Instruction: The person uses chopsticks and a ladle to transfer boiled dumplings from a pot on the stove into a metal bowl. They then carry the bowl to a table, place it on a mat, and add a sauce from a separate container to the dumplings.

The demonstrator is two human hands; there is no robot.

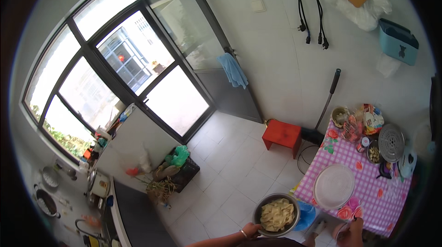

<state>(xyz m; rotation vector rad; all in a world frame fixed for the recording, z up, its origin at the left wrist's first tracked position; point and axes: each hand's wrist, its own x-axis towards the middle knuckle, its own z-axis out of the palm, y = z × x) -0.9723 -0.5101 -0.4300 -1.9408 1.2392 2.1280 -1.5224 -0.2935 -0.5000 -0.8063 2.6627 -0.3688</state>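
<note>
My left hand, with a bracelet at the wrist, grips the near left rim of a metal bowl. Pale yellow, folded pieces of food fill much of the bowl. At the near edge of the table, my right hand is raised with its fingers closed around a small dark thing that is too small to name. A reddish, partly hidden round container shows just left of that hand; whether the hand holds it is unclear. A round, pale plastic lid lies on the pink checked tablecloth.
Bags, a jar, small bowls and a perforated metal disc crowd the table's far side. A blue bag hangs beside the bowl. On the tiled floor stand a red stool, a broom and a black crate.
</note>
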